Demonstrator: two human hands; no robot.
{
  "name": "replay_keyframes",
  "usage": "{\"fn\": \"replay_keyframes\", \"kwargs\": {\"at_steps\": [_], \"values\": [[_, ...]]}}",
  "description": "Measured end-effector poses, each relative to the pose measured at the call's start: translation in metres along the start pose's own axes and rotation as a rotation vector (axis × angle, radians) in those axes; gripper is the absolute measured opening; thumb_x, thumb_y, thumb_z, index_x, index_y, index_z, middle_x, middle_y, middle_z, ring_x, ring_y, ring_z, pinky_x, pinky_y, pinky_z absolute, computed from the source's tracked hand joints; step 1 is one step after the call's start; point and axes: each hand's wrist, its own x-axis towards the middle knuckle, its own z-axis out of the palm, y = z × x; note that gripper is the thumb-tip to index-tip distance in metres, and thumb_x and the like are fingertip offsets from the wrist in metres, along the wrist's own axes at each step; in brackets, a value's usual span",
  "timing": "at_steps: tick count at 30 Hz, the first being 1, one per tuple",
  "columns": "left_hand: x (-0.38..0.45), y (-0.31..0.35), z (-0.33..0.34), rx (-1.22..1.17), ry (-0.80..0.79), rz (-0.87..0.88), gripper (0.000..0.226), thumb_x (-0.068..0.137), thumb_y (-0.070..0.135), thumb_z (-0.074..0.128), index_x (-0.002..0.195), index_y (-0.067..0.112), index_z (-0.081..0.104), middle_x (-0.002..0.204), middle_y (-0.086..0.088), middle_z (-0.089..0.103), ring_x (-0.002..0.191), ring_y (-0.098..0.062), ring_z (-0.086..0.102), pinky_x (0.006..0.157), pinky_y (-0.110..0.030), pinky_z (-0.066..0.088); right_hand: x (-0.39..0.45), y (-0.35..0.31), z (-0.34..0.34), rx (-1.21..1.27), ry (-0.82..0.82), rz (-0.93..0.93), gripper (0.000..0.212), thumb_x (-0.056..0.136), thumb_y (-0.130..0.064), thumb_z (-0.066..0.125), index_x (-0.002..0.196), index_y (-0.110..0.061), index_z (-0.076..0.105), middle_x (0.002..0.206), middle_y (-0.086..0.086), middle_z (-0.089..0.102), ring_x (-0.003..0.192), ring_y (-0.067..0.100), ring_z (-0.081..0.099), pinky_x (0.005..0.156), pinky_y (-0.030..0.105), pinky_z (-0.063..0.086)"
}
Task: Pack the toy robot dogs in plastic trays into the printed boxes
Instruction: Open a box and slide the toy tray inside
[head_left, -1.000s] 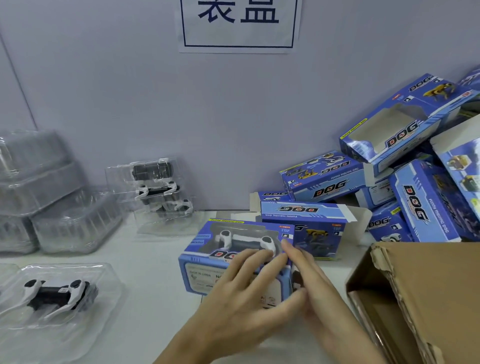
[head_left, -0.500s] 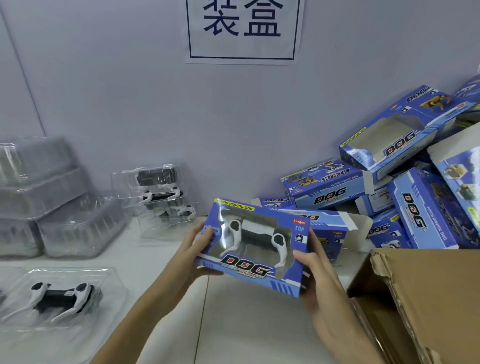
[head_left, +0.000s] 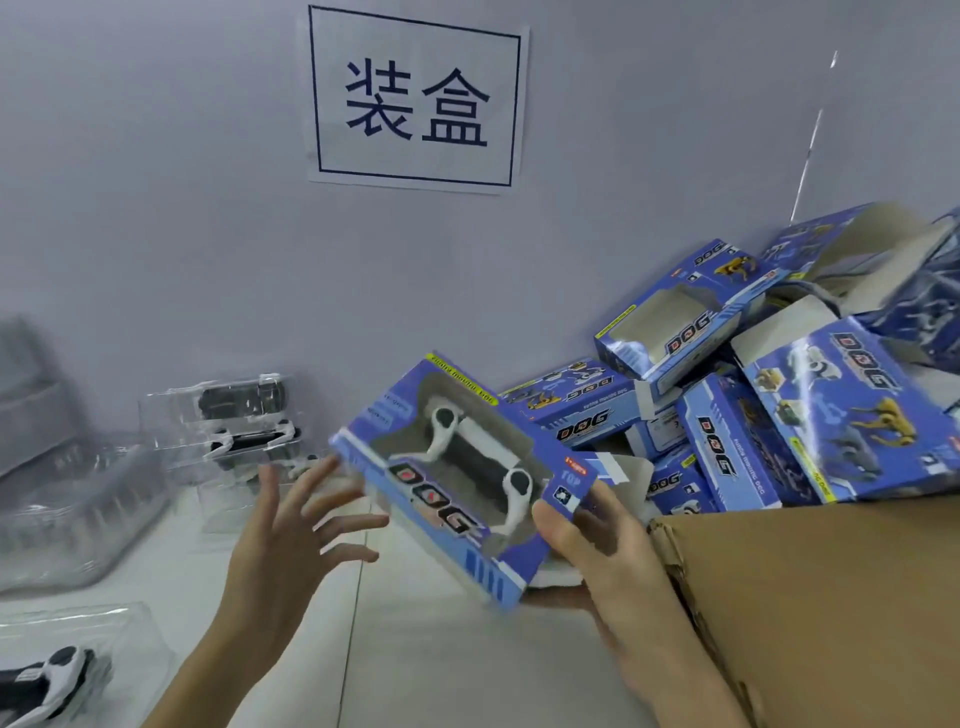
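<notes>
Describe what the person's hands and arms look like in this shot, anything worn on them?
Both the left hand and the right hand are bare: no gloves, rings, watch or wristband show. The forearms are uncovered as far as the bottom edge of the picture, with no sleeve in sight. The fingernails look short and unpainted, though the picture is somewhat blurred.

The white table (head_left: 447, 670) carries clear trays (head_left: 83, 499), piled blue boxes (head_left: 737, 457) and a cardboard carton (head_left: 831, 613).
</notes>
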Motion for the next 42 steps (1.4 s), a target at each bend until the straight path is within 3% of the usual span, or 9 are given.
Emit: {"fn": "replay_keyframes", "kwargs": {"at_steps": [5,8,14,19,24,27,30,35,42], "values": [[0.002,-0.002,-0.008,0.138,0.015,0.051,0.075,0.104,0.066,0.028,0.123,0.011,0.075,0.126,-0.022,0.07,0.097,-0.041,0.068,0.078,-0.052,0.051,-0.005,-0.017,0.005,0.559,0.369,-0.192,0.05,0.072,-0.032,0.084,0.112,-0.005,0.067,0.104,0.013,0.069,0.091,0.021,0.066,0.088,0.048,0.062],[0.003,-0.006,-0.008,0.158,-0.008,0.04,0.078,0.104,0.064,0.027,0.113,0.006,0.078,0.121,-0.025,0.07,0.092,-0.039,0.067,0.077,-0.051,0.049,-0.01,-0.033,0.0,0.797,0.36,-0.21,0.056,0.085,-0.034,0.075,0.136,-0.01,0.065,0.134,0.009,0.069,0.12,0.018,0.068,0.097,0.037,0.059],[0.005,-0.016,-0.005,0.223,-0.1,0.019,0.08,0.106,0.062,0.024,0.106,0.001,0.076,0.116,-0.024,0.07,0.087,-0.039,0.066,0.073,-0.051,0.049,-0.012,-0.051,-0.018,0.949,0.423,-0.265,0.055,0.082,-0.046,0.07,0.133,-0.026,0.059,0.139,0.013,0.064,0.123,0.024,0.068,0.099,0.036,0.059],[0.005,-0.024,-0.002,0.302,-0.124,-0.018,0.074,0.104,0.061,0.03,0.106,0.004,0.076,0.113,-0.02,0.071,0.088,-0.038,0.068,0.074,-0.05,0.052,0.006,-0.033,-0.015,0.606,0.342,-0.34,0.063,0.085,-0.032,0.073,0.142,-0.013,0.053,0.126,0.014,0.072,0.119,0.025,0.07,0.095,0.036,0.059],[0.001,-0.026,0.001,0.381,-0.077,-0.024,0.058,0.1,0.056,0.043,0.105,0.011,0.079,0.109,-0.016,0.074,0.088,-0.035,0.07,0.069,-0.045,0.057,0.054,0.004,0.004,-0.313,0.395,-0.332,0.041,0.088,-0.026,0.082,0.122,-0.024,0.059,0.12,0.0,0.068,0.116,0.024,0.066,0.097,0.037,0.057],[-0.001,-0.027,0.001,0.41,-0.043,-0.065,0.056,0.099,0.057,0.045,0.104,0.014,0.08,0.106,-0.013,0.075,0.088,-0.033,0.072,0.069,-0.04,0.059,0.089,0.032,0.005,-1.192,0.307,-0.257,0.102,0.078,-0.057,0.084,0.158,-0.041,0.022,0.169,0.008,0.016,0.155,0.036,0.02,0.121,0.057,0.031],[-0.003,-0.028,0.002,0.423,-0.015,-0.107,0.054,0.101,0.055,0.045,0.099,0.015,0.081,0.103,-0.012,0.076,0.085,-0.029,0.072,0.068,-0.038,0.059,0.118,0.053,0.0,-1.633,0.13,-0.106,0.137,0.069,-0.077,0.077,0.159,-0.045,-0.021,0.166,0.018,-0.032,0.153,0.049,-0.025,0.12,0.074,-0.002],[-0.004,-0.027,0.003,0.446,0.012,-0.141,0.051,0.107,0.048,0.044,0.095,0.017,0.082,0.101,-0.01,0.076,0.083,-0.027,0.072,0.068,-0.039,0.059,0.144,0.059,-0.011,-1.708,-0.055,-0.017,0.13,0.07,-0.068,0.084,0.163,-0.039,-0.002,0.172,0.014,-0.014,0.156,0.045,-0.016,0.121,0.071,-0.006],[-0.01,-0.03,0.01,0.49,0.017,-0.172,0.036,0.108,0.039,0.051,0.107,0.014,0.076,0.106,-0.013,0.073,0.082,-0.025,0.072,0.072,-0.039,0.06,0.116,0.079,-0.007,-1.641,0.178,-0.142,0.114,0.074,-0.063,0.083,0.16,-0.04,0.012,0.171,0.004,0.015,0.158,0.04,0.003,0.121,0.066,0.002]]}}
